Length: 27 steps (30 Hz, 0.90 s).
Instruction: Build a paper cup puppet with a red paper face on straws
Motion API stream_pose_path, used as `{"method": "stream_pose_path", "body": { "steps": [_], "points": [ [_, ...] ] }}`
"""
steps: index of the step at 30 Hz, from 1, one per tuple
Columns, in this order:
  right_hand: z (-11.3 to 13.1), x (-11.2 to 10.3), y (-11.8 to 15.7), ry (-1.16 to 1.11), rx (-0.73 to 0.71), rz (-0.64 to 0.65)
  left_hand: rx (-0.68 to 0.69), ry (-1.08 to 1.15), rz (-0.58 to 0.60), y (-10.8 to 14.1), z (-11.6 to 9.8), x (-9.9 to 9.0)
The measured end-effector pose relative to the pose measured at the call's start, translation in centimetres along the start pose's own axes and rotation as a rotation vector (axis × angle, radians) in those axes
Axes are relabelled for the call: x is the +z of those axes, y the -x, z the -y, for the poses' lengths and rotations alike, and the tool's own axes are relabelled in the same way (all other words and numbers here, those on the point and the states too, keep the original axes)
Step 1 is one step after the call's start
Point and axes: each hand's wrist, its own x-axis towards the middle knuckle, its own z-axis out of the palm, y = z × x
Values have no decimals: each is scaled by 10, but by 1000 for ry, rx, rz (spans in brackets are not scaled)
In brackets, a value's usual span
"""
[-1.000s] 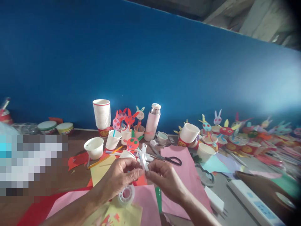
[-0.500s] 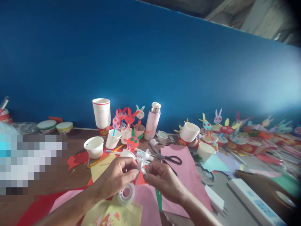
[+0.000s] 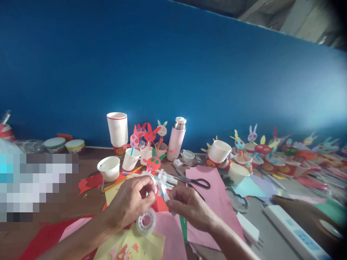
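Note:
My right hand pinches the end of a white paper strip between thumb and fingertips. The strip runs up and away, towards a white looped piece. Just left of it, my left hand has its fingers curled together; whatever they hold, if anything, is too small to make out. A clear roll of tape is below my left fingertips, over yellow and pink paper. Behind my hands, a red paper rabbit head with green ears stands at a white cup, partly hidden by my left hand.
Black-handled scissors lie on pink paper to the right. Behind stand a stack of paper cups, a pink thermos and several cups with paper rabbits. A white bowl sits left, a power strip right.
My left fingers have drawn back slightly left, off the white strip they were touching. The strip now shows longer, still in my right hand, which has hardly moved.

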Motion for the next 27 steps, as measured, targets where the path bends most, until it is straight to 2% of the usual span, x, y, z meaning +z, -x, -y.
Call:
{"method": "stream_pose_path", "body": {
  "steps": [4, 10, 15, 19, 22, 24, 26, 27],
  "points": [
    [-4, -9, -1, -86, -2, 28, 15, -236, -139, -4, 7, -10],
    [-1, -24, -3, -77, 2, 6, 14, -500, -231, -15, 22, -21],
    [-3, -34, -3, 56, -20, -28, 57, -565, -239, -20, 26, -28],
    [-2, -44, -1, 65, 19, -22, -42, -557, -299, -24, 24, -48],
    [3, -48, 0, 26, 53, -46, -134, -553, -224, -25, 27, -68],
    [7, -48, 0, 11, 58, -65, -187, -592, -90, -24, 35, -79],
    [7, -47, -1, 1, 52, -71, -162, -580, 78, -22, 47, -87],
    [7, -47, -1, -2, 44, -71, -140, -558, 122, -21, 53, -90]
  ]
}}
